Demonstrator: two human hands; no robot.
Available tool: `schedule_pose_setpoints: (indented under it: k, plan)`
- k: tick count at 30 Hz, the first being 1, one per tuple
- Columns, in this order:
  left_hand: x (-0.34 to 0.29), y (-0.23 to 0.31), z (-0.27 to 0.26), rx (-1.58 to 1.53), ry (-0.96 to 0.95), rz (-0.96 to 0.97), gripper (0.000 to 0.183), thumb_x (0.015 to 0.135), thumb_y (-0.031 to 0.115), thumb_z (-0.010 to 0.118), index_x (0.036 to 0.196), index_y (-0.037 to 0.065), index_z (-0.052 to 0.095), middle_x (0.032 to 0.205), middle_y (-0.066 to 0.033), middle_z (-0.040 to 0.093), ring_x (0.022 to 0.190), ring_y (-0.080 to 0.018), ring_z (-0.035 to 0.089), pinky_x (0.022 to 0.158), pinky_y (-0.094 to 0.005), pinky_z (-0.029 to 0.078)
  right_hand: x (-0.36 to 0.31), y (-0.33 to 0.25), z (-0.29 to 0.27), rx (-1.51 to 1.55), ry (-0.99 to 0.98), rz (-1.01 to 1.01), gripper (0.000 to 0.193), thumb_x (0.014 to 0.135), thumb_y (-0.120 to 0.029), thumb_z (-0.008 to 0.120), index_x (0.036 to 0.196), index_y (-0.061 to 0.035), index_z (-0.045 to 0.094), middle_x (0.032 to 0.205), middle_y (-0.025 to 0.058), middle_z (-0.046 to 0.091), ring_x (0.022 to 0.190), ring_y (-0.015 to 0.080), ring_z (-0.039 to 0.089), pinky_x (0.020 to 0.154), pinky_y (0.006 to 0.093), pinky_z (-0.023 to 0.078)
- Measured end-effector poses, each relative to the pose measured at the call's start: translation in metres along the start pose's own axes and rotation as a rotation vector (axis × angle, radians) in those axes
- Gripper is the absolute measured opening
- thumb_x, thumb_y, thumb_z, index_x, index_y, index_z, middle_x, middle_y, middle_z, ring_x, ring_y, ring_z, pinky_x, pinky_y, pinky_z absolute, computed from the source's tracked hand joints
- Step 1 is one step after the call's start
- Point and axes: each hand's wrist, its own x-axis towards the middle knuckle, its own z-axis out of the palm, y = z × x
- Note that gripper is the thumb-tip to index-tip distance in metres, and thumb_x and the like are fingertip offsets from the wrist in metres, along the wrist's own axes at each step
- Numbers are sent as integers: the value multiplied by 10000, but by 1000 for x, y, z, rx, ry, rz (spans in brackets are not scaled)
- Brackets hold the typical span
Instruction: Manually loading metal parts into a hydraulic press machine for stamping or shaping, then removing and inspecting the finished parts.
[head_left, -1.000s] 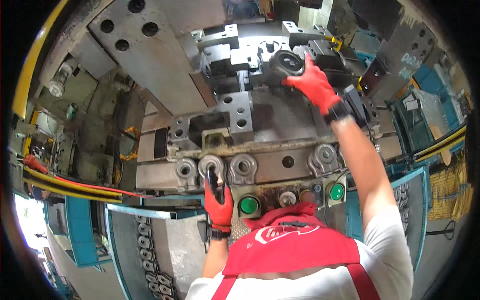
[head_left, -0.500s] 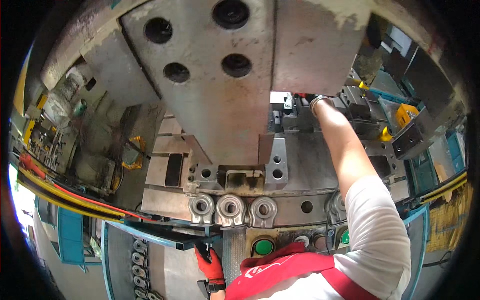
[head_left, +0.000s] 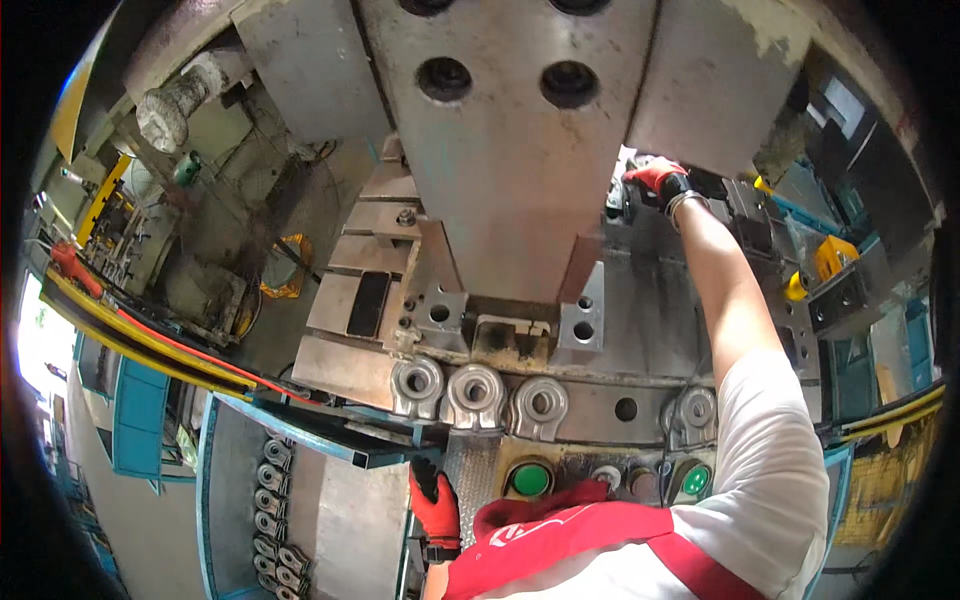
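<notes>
Right hand (head_left: 658,178), red-gloved: beside the overhanging steel block (head_left: 510,160), at the metal fitting (head_left: 616,198), grip partly hidden, contents I cannot tell. Left hand (head_left: 435,508): fingers loosely parted, nothing seen held, near the ring-shaped parts (head_left: 475,413) on the ledge (head_left: 592,408). Hazard, I judge: crushed right fingers, should the block drop
</notes>
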Motion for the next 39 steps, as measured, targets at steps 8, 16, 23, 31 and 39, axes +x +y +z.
schedule_pose_setpoints:
  k: [8,16,23,31,39]
  plan:
    - [-2,-34,6,80,-85,5,465,821,120,587,1242,1,429,1165,-113,541,1047,-179,516,913,-296,389,-161,3,39,-62,335,-237,859,775,-551,529,1346,11,218,1287,274,373,1227,422,309,1017,449,252]
    - [-9,-79,36,-50,-654,-397,690,792,302,651,1300,-12,305,1194,-170,480,1066,-212,488,886,-299,403,-403,195,146,632,450,-79,553,782,-205,634,1241,15,417,1252,202,441,1182,325,391,998,380,292]
    - [-24,-78,69,435,-595,-151,966,624,380,759,1310,-48,231,1227,-269,439,1157,-350,435,944,-378,371,-453,344,272,972,280,600,789,740,-256,683,1336,21,247,1263,240,404,1142,343,420,967,374,332]
    - [-28,-72,69,307,-580,-151,927,622,314,767,1301,-63,260,1233,-257,448,1146,-327,454,945,-354,373,-453,349,278,496,317,519,957,645,-300,747,1350,15,182,1248,274,380,1144,401,403,951,410,353]
    - [-27,-68,68,505,-530,-116,946,606,324,783,1298,-68,271,1251,-234,443,1170,-301,438,963,-340,356,-455,328,263,444,218,632,993,614,-348,756,1352,-5,187,1239,297,369,1140,411,383,965,428,321]
